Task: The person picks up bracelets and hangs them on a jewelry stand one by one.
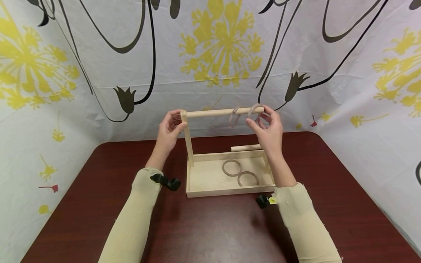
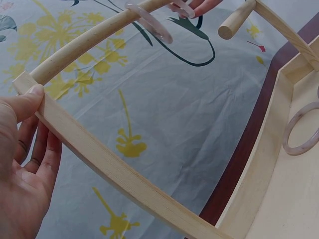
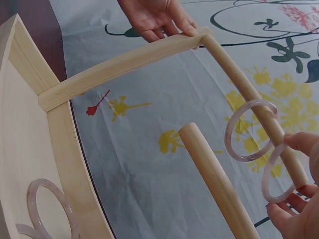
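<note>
A translucent ring [image 1: 254, 112] at the dowel [image 1: 213, 113] end, frame centre, is pinched by the right hand [image 1: 268, 131]. The rack post [image 1: 187, 137] top is gripped between the left hand [image 1: 169, 131] thumb and curled fingers.

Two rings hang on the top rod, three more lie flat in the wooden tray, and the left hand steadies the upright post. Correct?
Not quite: only two rings lie in the tray, as the head view shows. Two rings on the rod and the left hand at the post are right.

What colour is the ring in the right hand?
Translucent pale pink; the ring pinched by the right hand shows best in the right wrist view.
</note>
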`<state>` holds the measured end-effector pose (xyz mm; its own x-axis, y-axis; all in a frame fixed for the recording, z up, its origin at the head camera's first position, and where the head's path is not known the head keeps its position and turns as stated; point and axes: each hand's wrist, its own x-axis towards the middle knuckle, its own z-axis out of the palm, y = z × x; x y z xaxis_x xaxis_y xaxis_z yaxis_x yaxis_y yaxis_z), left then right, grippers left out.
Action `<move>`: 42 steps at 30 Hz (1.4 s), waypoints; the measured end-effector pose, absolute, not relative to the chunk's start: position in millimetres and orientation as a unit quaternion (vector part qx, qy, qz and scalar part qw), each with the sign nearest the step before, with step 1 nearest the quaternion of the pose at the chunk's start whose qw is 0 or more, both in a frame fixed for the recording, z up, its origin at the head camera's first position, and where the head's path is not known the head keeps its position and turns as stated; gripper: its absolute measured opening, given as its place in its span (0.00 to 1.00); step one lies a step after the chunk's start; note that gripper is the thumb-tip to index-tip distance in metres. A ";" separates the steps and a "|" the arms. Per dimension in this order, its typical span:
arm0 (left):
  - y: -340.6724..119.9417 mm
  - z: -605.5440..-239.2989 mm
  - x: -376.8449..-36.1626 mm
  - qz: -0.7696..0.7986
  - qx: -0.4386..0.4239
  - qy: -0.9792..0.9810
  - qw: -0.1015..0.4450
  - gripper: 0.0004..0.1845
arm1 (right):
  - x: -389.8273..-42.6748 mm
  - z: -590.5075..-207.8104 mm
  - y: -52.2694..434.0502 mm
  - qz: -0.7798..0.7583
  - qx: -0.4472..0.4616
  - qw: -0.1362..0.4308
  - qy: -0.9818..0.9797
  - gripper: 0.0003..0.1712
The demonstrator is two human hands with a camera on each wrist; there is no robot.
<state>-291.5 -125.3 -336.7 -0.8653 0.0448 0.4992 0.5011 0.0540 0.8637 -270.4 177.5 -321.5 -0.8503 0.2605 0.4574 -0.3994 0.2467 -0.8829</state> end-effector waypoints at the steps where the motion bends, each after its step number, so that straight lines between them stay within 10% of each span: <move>1: -125.3 -337.0 -291.9 -0.660 -0.193 -0.705 0.173 0.22 | -270.8 -321.8 177.4 0.611 0.046 0.267 -0.744 0.38; 42: -125.5 -337.7 -293.3 -0.661 -0.194 -0.704 0.173 0.22 | -274.8 -323.9 171.6 0.662 0.061 0.223 -0.713 0.45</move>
